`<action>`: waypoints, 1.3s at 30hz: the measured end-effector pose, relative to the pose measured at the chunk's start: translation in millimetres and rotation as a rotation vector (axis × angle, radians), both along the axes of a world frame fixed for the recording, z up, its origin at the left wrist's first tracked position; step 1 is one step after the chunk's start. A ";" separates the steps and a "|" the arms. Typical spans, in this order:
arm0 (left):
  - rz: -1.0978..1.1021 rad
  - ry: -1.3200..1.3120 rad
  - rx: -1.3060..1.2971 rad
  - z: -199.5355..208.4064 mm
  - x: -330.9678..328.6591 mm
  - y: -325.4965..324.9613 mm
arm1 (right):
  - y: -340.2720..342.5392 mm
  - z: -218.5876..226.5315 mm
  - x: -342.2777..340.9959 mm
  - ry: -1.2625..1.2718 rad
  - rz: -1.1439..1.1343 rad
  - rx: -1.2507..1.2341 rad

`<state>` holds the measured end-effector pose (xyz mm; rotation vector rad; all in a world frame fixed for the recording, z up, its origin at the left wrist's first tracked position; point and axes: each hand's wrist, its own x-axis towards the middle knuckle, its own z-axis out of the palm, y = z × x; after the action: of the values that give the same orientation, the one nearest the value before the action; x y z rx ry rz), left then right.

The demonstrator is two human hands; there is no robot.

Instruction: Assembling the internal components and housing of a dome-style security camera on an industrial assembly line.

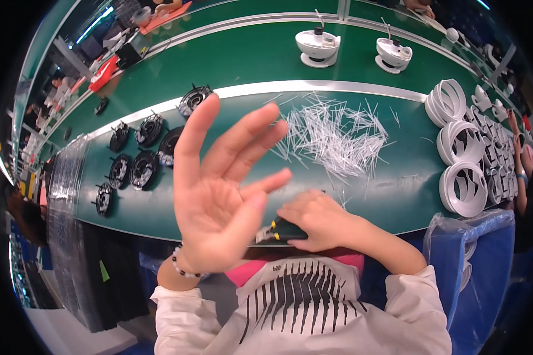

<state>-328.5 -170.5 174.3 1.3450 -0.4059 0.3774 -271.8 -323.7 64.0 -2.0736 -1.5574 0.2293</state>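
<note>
My left hand (219, 183) is raised above the near edge of the bench, palm showing and fingers apart, with nothing in it. A beaded bracelet (183, 267) circles that wrist. Lower and to the right, my right hand (317, 219) is wrapped round the black and yellow handles of a pair of pliers (264, 235), whose metal jaws point left. Beyond the hands lies a loose heap of thin white strips (337, 139), which look like cable ties. Several round black parts (143, 170) stand left of my left hand, one partly hidden behind it.
White ring-shaped housings (463, 189) are stacked at the bench's right end, beside more dark parts. Two white rounded units (317, 47) stand on the green belt (243, 59) beyond a pale rail. A blue plastic-lined bin (479, 260) is at lower right. Other people work around the edges.
</note>
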 end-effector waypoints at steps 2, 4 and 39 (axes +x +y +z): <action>0.061 0.001 -0.016 2.6 -19.1 -9.5 | 4.0 -6.7 -5.7 -0.179 -0.070 0.030; 0.069 -0.046 0.018 1.6 -32.8 -8.4 | 6.3 -18.7 -6.0 -0.198 -0.091 0.036; 0.399 0.156 1.459 -155.4 -30.9 34.4 | -228.7 50.7 26.9 -0.715 -1.678 0.336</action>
<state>-359.4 -136.1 18.9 2.8838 -0.2471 0.2756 -244.9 -552.4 114.7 -2.4812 0.3315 -1.3239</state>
